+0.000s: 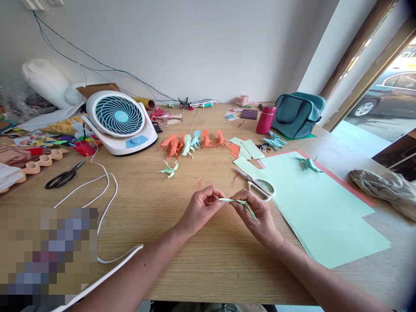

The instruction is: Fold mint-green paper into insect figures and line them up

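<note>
Between my hands, above the table, is a narrow folded piece of pale green paper (234, 201). My left hand (204, 208) pinches its thin left tip with thumb and forefinger. My right hand (255, 216) grips the wider part, where pointed folds stick out below the fingers. White-handled scissors (260, 186) lie just beyond my right hand. Further off stand several folded paper figures in orange (172, 145), blue (195, 139) and pale green (187, 146). A flatter pale green folded figure (169, 169) lies nearer me.
Large pale green sheets (325, 216) cover the right side, with a folded figure (308, 164) on them. A fan (120, 117) stands left, its white cord (108, 186) looping across the table. Black scissors (65, 175), a pink flask (265, 120) and a teal bag (297, 115) are also there.
</note>
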A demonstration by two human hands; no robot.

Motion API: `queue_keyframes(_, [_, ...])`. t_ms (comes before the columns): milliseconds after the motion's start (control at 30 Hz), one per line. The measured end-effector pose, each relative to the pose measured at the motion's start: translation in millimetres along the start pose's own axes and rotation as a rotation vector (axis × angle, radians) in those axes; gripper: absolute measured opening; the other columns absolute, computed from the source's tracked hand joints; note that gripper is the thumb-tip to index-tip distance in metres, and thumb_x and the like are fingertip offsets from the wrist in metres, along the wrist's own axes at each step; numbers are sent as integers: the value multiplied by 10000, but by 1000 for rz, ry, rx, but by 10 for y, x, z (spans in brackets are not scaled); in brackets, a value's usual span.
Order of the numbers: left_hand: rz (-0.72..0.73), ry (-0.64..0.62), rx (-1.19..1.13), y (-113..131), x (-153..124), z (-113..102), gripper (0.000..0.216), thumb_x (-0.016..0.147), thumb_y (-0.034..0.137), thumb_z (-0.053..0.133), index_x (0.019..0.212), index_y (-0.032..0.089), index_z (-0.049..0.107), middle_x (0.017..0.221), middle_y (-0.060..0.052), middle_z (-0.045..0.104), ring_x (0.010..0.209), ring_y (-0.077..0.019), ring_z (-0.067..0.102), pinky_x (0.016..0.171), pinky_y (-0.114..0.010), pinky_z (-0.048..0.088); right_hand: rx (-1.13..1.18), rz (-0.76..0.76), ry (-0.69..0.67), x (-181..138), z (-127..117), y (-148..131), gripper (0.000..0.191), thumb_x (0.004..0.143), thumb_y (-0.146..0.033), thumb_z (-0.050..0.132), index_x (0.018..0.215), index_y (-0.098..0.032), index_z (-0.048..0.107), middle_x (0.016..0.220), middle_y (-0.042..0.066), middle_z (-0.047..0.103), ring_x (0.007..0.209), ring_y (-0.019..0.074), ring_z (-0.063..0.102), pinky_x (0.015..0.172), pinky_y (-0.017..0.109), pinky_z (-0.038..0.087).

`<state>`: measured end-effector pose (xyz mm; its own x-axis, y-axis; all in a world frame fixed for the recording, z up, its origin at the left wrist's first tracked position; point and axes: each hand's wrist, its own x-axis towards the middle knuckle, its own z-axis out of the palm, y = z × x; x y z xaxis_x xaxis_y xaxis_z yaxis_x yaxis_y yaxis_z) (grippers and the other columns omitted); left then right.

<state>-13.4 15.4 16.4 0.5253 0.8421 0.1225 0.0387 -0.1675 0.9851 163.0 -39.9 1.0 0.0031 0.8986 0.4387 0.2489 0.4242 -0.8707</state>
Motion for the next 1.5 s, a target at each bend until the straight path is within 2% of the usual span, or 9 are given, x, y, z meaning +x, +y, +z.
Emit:
queue_keyframes(167, [-170,-73,-202,-44,15,-46,312,892,429,552,808,137,626,579,44,448,503,-69,377,478,-194,316,-55,-21,-25,19,-27,14,108,948,-233,571,855,-203,616,775,8,589,698,150,504,656,279,401])
queue_keyframes(333, [-118,-53,-75,-23,14,-72,363,879,489,577,803,137,629,564,56,418,501,-69,384,498,-203,322,-64,34,-64,20,-42,30,122,944,-281,582,862,-201,625,769,11,592,700,157,502,657,282,396])
queue_keyframes(467, [-71,-62,0,22,2,-79,284,913,365,492,853,139,653,589,41,447,536,-86,413,522,-211,357,-32,142,-70,27,-49,32,185,937,-363,595,861,-199,636,764,10,589,699,158,489,656,282,388])
queue_keyframes(533, [0,-43,76,17,-4,-61,201,896,282,501,876,151,652,632,32,491,569,-90,443,534,-206,375,4,205,-65,32,-51,28,222,921,-405,610,841,-199,631,745,3,574,685,154,469,644,279,379])
queue_keyframes(667, [254,112,330,-50,-17,-4,19,853,188,596,847,176,611,737,20,589,609,-79,505,547,-185,403,101,305,-119,40,-46,19,287,881,-477,640,815,-198,616,686,-19,509,623,136,403,588,268,343])
queue_keyframes(800, [507,137,512,-95,-35,9,92,874,106,575,872,194,600,787,13,604,625,-76,516,566,-183,419,147,322,-151,48,-34,14,309,863,-487,661,789,-192,606,695,-19,518,637,133,415,604,266,351])
queue_keyframes(900, [633,139,603,-89,-45,-8,146,882,65,553,897,200,606,835,-5,620,687,-86,564,597,-185,443,161,314,-147,51,-24,4,308,855,-483,676,791,-188,616,714,-12,546,659,135,446,627,265,371])
queue_keyframes(1133, [739,154,782,-74,-59,-33,157,881,71,552,933,207,611,895,-34,656,791,-123,636,705,-227,510,138,288,-117,36,-3,-30,316,873,-510,648,838,-196,632,734,-2,581,637,135,467,606,264,394])
queue_keyframes(1500, [849,180,881,-86,-57,-86,139,864,86,586,898,217,622,955,-33,654,695,-96,601,663,-206,490,102,250,-117,18,-10,-19,276,892,-482,634,826,-213,626,741,1,584,696,163,502,646,274,419])
